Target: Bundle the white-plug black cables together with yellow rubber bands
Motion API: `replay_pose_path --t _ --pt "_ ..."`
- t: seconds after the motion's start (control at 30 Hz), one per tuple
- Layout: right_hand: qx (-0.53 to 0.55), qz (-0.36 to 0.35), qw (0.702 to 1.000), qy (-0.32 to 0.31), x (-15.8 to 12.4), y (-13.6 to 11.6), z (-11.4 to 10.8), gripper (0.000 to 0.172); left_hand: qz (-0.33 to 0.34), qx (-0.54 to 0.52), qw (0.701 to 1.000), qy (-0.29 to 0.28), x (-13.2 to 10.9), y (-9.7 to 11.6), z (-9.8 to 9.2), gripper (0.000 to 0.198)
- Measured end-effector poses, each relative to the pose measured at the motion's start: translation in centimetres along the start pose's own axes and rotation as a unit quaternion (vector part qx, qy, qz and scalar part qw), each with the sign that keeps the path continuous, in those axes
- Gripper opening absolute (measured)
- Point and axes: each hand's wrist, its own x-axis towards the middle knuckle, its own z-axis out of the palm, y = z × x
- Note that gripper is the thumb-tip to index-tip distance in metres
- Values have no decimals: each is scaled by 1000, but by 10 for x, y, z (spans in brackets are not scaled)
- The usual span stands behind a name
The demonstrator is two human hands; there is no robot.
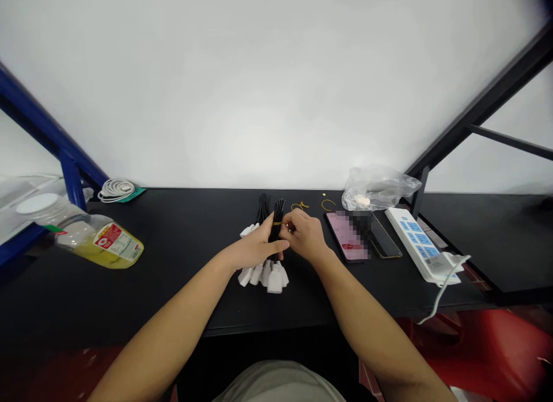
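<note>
Black cable bundle (pixel 279 207) sits in the left hand (pixel 261 245) over the middle of the bench (pixel 181 235), its cut-looking ends toward the wall (pixel 259 91) and its white connectors (pixel 275 280) fanned out toward the person; the left hand is wrapped around the cables, thumb laid across them. A yellow tie (pixel 277 223) crosses the bundle just above that thumb — the right hand (pixel 305 234) is drawn in close there, fingertips pinched at the tie's end. More black cables (pixel 264 205) lie just behind and to the left; loose yellow ties (pixel 328 205) rest beyond the right hand. Farther right are two phones side by side, one with a lit pink screen (pixel 345 235), one dark (pixel 386 238); then a white power strip (pixel 412 236), with a clear plastic bag (pixel 380 186) behind; at far left — well apart — a jar (pixel 118 241) lies tilted near a coiled white cable (pixel 116 190).
</note>
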Motion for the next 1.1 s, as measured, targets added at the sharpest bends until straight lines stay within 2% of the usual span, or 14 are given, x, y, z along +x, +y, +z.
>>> replay_pose_path --t 0.1,0.17,0.27,0.33,0.37,0.43,0.53,0.63,0.7,0.77,0.9,1.03,1.1 --pt "-19 45 999 18 4 8 -3 6 -5 42 999 -8 1 1 1 21" --pt "-19 75 997 30 7 16 -9 7 -15 59 998 -29 0 0 2 14" --pt "-20 147 986 79 11 36 -22 8 -40 14 995 -93 -6 1 2 19" --pt "-25 211 967 142 13 51 -30 8 -68 -48 988 -133 -11 4 -3 33" --pt "-18 240 956 169 13 57 -33 8 -79 -81 984 -136 -12 6 -7 39" --pt "9 262 954 146 12 65 -33 7 -80 -150 982 -77 -13 9 -21 46" --pt "27 250 967 29 11 65 -24 10 -52 -229 966 104 -9 6 -55 44" --pt "10 245 967 -68 10 58 -11 10 -76 -235 949 196 -5 -7 -94 36" --pt "-6 256 959 -120 10 57 -6 11 -113 -175 946 248 -2 -19 -113 24" --pt "-22 269 949 -163 10 58 -4 11 -144 -105 944 279 2 -31 -124 14" --pt "-63 273 934 -223 11 60 -1 13 -163 -17 934 317 11 -44 -129 21" --pt "-95 274 923 -254 11 58 1 13 -148 93 911 374 12 -44 -132 31" --pt "-102 277 921 -255 10 57 1 13 -148 180 892 387 8 -40 -135 38"
